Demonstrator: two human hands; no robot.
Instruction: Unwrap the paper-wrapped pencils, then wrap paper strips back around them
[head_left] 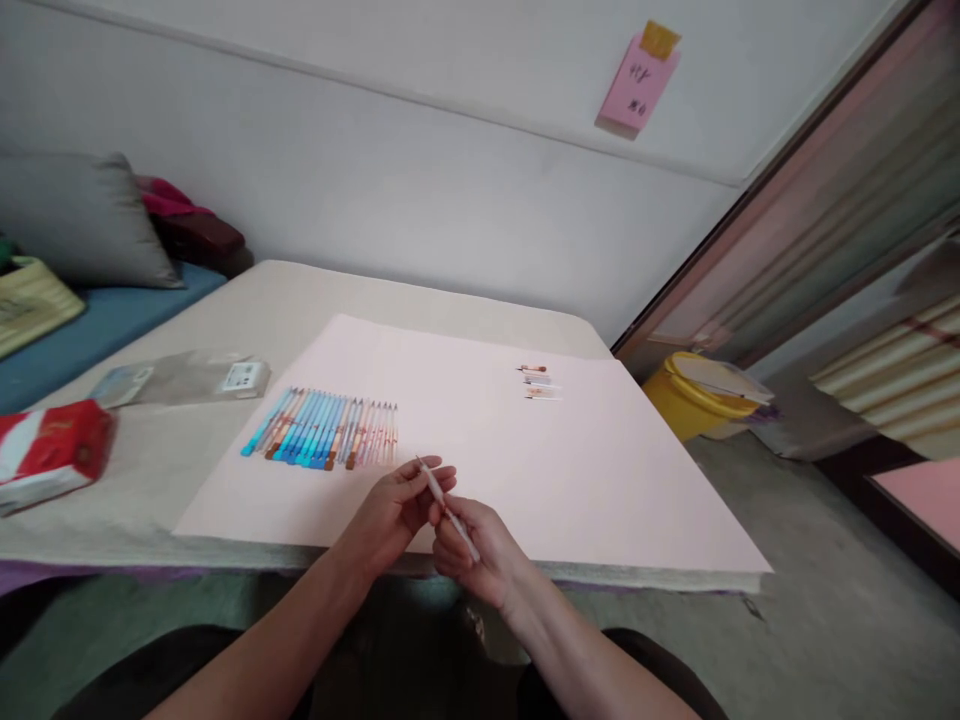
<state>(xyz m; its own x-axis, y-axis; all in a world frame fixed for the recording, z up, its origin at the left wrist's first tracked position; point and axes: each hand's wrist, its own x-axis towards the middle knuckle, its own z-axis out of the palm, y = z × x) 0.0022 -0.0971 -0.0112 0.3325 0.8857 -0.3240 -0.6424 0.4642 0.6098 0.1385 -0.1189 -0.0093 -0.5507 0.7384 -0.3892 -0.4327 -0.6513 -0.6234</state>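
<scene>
Both my hands meet over the near edge of a pale pink sheet [600, 470]. Between them they hold a thin white pen [448, 510], slanted from upper left to lower right. My left hand [401, 510] pinches its upper part with fingers curled. My right hand [480, 550] is closed around its lower part. A row of several pens [322, 432], blue ones on the left and pinkish ones on the right, lies side by side on the sheet just beyond my left hand. Three small pen parts [538, 383] lie further back on the right.
The sheet covers a beige table [150, 470]. A red and white packet [49, 452] and a clear bag with a white label [180, 377] lie at left. Cushions [90, 215] sit at the back left. A yellow bucket [694, 400] stands on the floor at right.
</scene>
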